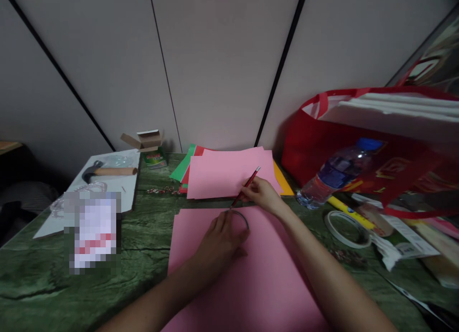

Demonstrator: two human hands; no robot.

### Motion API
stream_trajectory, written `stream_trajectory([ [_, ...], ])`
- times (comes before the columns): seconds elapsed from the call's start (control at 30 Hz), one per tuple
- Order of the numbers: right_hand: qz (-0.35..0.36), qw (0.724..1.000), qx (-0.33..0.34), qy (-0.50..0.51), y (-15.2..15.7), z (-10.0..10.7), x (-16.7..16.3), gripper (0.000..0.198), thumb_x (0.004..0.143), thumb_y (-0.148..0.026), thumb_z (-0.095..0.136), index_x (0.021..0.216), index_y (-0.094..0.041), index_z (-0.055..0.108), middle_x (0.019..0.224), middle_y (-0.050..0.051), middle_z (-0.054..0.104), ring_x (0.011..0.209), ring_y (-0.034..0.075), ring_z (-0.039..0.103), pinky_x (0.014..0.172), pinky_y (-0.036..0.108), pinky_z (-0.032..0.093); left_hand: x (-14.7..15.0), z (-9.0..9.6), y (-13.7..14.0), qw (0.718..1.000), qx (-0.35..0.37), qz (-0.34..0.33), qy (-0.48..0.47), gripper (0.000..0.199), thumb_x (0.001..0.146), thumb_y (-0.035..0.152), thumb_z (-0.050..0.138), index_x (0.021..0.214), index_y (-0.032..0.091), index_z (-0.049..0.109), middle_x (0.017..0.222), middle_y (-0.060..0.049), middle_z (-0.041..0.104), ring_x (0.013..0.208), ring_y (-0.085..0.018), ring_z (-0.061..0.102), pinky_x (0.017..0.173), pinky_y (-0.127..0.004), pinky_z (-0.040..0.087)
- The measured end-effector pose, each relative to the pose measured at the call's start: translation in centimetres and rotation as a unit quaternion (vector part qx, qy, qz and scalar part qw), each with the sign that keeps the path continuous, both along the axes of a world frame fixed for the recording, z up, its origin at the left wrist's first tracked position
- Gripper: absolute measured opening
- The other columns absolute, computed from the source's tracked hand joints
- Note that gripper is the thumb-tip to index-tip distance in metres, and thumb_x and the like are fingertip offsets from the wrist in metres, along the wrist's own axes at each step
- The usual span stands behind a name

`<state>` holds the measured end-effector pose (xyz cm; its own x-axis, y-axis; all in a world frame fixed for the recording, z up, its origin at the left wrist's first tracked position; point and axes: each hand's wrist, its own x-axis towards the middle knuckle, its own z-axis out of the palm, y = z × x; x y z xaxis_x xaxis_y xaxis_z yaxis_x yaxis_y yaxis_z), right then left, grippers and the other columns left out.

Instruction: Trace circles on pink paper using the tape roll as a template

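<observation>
A large sheet of pink paper [279, 279] lies on the green wood-grain table, with another sheet's edge under it at the top left. My left hand [224, 234] presses down on a thin dark-rimmed ring [244, 218] near the paper's upper edge. Its fingers and thumb span the ring and hide most of it. In my right hand [261, 193] is a red pencil [253, 176], pinched by the fingers and tilted. The pencil's point meets the paper's top edge beside the ring.
Behind lie stacked coloured sheets [229, 171]. At left are a hammer [114, 171] on a white board [124, 198] and a small opened box [154, 155]. At right stand a water bottle [333, 174], red bag [308, 136], tape roll [332, 229] and scissors [412, 298].
</observation>
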<state>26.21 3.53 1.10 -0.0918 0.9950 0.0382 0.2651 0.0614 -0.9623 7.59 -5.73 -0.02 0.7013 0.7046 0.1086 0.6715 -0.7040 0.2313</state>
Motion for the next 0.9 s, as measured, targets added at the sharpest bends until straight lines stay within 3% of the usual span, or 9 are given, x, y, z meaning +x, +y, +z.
stream_trajectory([
  [0.3,-0.006,0.998,-0.018,-0.064,-0.2,1.0,0.7,0.01,0.074,-0.016,0.061,0.07,-0.019,0.053,0.057,0.001,0.065,0.052,0.016,0.064,0.053,0.027,0.055,-0.1,-0.2,0.0,1.0,0.001,-0.005,-0.011,0.046,0.084,0.02,0.065,0.127,0.025,0.052,0.145,-0.015,0.031,0.131,-0.04,0.031,0.099,-0.059,0.037],
  [0.63,0.071,0.993,-0.033,-0.087,-1.4,3.3,1.9,0.004,0.068,-0.02,0.063,0.067,-0.017,0.06,0.056,-0.001,0.064,0.053,0.013,0.061,0.05,0.021,0.047,-0.3,0.1,0.3,0.999,0.028,-0.023,-0.035,0.034,0.093,0.016,0.043,0.124,0.025,0.052,0.127,-0.012,0.043,0.116,-0.033,0.04,0.091,-0.05,0.044],
  [0.9,0.09,0.991,-0.021,-0.099,-3.2,3.6,2.7,0.009,0.068,-0.023,0.063,0.071,-0.015,0.067,0.061,0.001,0.066,0.058,0.013,0.059,0.056,0.023,0.046,-0.2,0.7,0.4,1.0,0.013,-0.023,-0.01,0.042,0.084,0.006,0.046,0.12,0.025,0.054,0.129,-0.012,0.04,0.115,-0.033,0.04,0.089,-0.049,0.043],
])
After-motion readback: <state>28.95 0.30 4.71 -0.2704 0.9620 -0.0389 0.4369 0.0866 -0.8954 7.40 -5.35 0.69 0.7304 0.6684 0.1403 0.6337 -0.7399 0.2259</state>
